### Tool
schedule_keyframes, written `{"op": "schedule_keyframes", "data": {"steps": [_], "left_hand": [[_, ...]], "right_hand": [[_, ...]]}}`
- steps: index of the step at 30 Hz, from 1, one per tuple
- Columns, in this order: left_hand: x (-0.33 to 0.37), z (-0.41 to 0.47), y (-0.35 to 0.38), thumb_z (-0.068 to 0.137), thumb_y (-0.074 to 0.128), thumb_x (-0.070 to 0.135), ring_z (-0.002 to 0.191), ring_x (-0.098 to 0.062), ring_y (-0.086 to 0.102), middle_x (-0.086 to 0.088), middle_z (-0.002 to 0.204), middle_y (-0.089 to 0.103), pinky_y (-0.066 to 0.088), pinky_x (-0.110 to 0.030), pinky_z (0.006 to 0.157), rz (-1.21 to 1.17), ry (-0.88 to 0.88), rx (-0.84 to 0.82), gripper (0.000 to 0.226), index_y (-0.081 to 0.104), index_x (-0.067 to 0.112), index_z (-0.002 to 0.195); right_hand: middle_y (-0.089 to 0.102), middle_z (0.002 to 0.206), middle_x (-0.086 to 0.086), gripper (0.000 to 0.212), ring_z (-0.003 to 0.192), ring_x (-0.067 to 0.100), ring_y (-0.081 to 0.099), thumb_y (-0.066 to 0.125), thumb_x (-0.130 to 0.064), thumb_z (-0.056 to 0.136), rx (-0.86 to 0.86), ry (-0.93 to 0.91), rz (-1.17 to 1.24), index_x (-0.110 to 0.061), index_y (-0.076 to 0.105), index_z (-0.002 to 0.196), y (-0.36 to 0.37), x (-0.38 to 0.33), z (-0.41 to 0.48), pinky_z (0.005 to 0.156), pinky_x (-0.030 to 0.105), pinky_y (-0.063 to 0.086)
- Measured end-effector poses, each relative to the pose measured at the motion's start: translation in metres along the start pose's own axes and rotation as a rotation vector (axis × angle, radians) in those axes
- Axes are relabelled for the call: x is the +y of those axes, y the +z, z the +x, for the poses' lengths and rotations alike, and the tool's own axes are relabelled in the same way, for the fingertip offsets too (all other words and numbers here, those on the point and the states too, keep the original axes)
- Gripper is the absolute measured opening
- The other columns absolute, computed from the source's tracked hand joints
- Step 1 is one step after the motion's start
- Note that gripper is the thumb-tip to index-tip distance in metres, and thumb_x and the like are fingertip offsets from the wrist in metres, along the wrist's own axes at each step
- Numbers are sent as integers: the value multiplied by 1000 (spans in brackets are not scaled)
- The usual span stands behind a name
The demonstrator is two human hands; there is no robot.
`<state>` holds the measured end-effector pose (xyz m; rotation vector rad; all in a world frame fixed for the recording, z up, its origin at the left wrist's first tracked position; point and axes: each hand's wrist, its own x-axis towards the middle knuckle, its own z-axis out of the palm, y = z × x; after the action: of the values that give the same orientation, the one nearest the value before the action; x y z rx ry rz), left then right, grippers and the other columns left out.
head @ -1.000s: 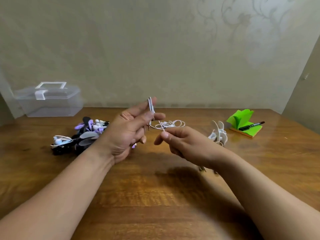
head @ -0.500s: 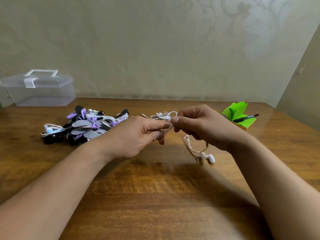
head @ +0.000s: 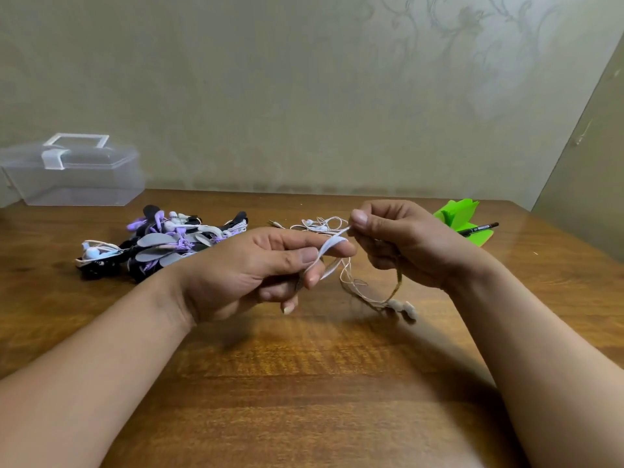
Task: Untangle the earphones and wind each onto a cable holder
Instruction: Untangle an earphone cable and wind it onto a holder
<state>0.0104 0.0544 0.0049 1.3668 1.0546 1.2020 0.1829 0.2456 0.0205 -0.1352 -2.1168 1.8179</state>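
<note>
- left hand [head: 256,265] pinches the white cable holder [head: 329,246] between thumb and fingers.
- right hand [head: 398,241] pinches the earphone cable [head: 351,282] at the holder's tip; loops and earbuds [head: 403,307] hang below it.
- risk: slack loops re-knot if wound loose; the thin pinch may let the holder twist.

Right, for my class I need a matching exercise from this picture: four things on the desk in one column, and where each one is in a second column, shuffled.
Things
1. clear plastic box
2. black pen
3. white earbuds
4. pile of earphones

Places
A. just below the right hand
B. at the far left corner of the table
C. on the table, left of the left hand
D. lying on the green sticky notes

Pairs: 1-B, 2-D, 3-A, 4-C
</note>
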Motion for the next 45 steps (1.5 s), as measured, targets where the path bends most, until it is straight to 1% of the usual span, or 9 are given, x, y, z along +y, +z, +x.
{"op": "schedule_keyframes", "data": {"steps": [3, 7, 14, 17, 20, 28, 35, 41, 45], "left_hand": [[2, 3, 0, 104, 48, 16, 48, -8, 22, 1, 86, 56, 45, -22, 56, -198, 106, 48, 39, 62, 14, 140], [6, 12, -14, 103, 50, 22, 43, -5, 21, 8, 88, 59, 39, -19, 56, -289, 258, 445, 40, 63, 23, 140], [-5, 16, -27, 109, 50, 21, 54, -1, 50, 1, 97, 69, 53, -26, 58, 404, 278, 868, 39, 57, 33, 145], [-7, 8, -37, 107, 54, 22, 71, -8, 61, 9, 94, 73, 59, -37, 62, 763, 207, 827, 40, 58, 41, 142], [-9, 2, -38, 106, 55, 27, 70, -17, 62, 18, 98, 73, 57, -40, 73, 971, 143, 730, 39, 58, 48, 139], [-13, 23, -14, 103, 53, 39, 96, -9, 69, 14, 99, 75, 54, -37, 84, 1078, 114, 583, 28, 59, 60, 120], [6, 6, 9, 102, 50, 13, 42, -12, 31, -5, 91, 66, 48, -26, 53, 171, 34, 86, 39, 67, 22, 136], [5, 14, -2, 104, 47, 18, 36, -4, 24, 2, 95, 69, 43, -22, 51, -150, 218, 368, 39, 65, 22, 138], [-1, 17, -7, 109, 46, 16, 42, -5, 38, 2, 102, 74, 48, -27, 54, 242, 253, 629, 37, 63, 31, 139]], "right_hand": [[54, 74, 6, 18, 54, 9, 31, 60, -23, 99, 40, -13, 47, -10, 63, 87, 0, 9, 5, 46, 20, 30], [60, 78, 5, 27, 54, 11, 29, 55, -30, 106, 4, 64, -85, -8, 71, 100, 17, 21, 9, 44, 20, 24], [60, 70, -9, 27, 67, 6, 51, 56, -38, 107, -224, 35, -621, -24, 78, 104, 61, 6, 2, 66, 24, 40], [56, 59, -20, 26, 57, -2, 49, 60, -32, 105, -100, -64, -572, -17, 79, 96, 55, -8, -3, 59, 12, 36], [43, 54, -12, 32, 49, 5, 37, 63, -40, 102, 62, -115, -446, -16, 78, 86, 32, -17, -7, 51, 22, 31], [37, 56, -1, 26, 49, 17, 28, 62, -29, 99, -152, -151, -315, -12, 76, 85, 37, -17, -8, 46, 28, 23], [33, 54, -2, 28, 47, 12, 22, 68, -37, 91, 215, -88, -174, -17, 70, 73, -2, -1, -1, 46, 26, 14], [40, 61, -3, 31, 51, 13, 28, 57, -40, 104, 100, -42, -221, -14, 73, 94, 21, 22, 10, 45, 23, 25], [43, 66, -2, 28, 56, 12, 32, 51, -36, 110, -7, -8, -335, -23, 75, 110, 45, 25, 9, 49, 27, 27]]}}
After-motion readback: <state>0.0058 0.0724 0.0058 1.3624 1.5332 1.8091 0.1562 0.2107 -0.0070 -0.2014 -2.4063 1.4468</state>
